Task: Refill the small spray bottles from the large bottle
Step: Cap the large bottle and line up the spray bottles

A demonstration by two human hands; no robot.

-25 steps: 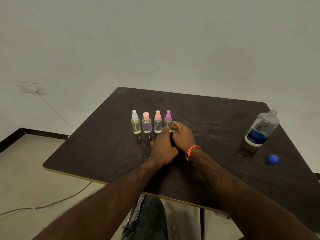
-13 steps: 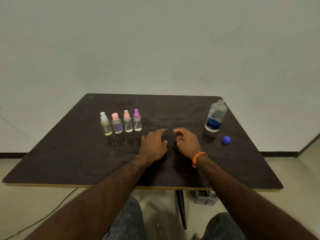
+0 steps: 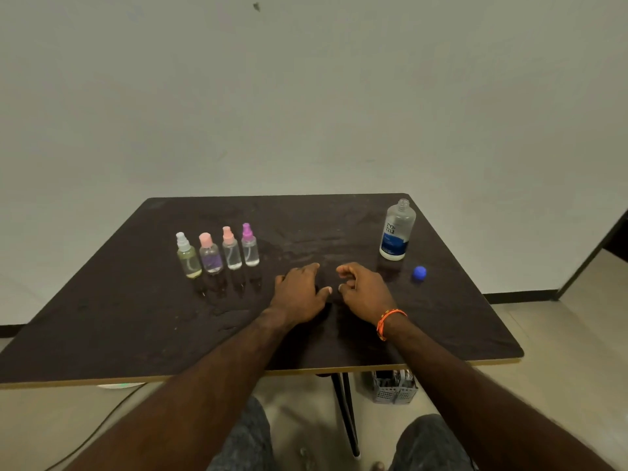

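Observation:
Several small spray bottles stand in a row at the table's left: a white-capped one with yellowish liquid (image 3: 188, 255), a pink-capped one with purple liquid (image 3: 210, 253), a pink-capped clear one (image 3: 231, 248) and a purple-capped clear one (image 3: 250, 245). The large clear bottle with a blue label (image 3: 396, 230) stands uncapped at the far right. Its blue cap (image 3: 419, 272) lies on the table just in front of it. My left hand (image 3: 300, 294) and my right hand (image 3: 365, 292) rest side by side on the table's middle, fingers loosely curled, holding nothing.
The dark table (image 3: 136, 317) stands against a pale wall. Under its right side a grey slotted basket (image 3: 394, 385) sits on the floor beside the table leg. A cable runs across the floor at the lower left.
Both hands have drawn back from the purple-capped bottle to the table's middle and parted slightly. The view has swung to face the table squarely.

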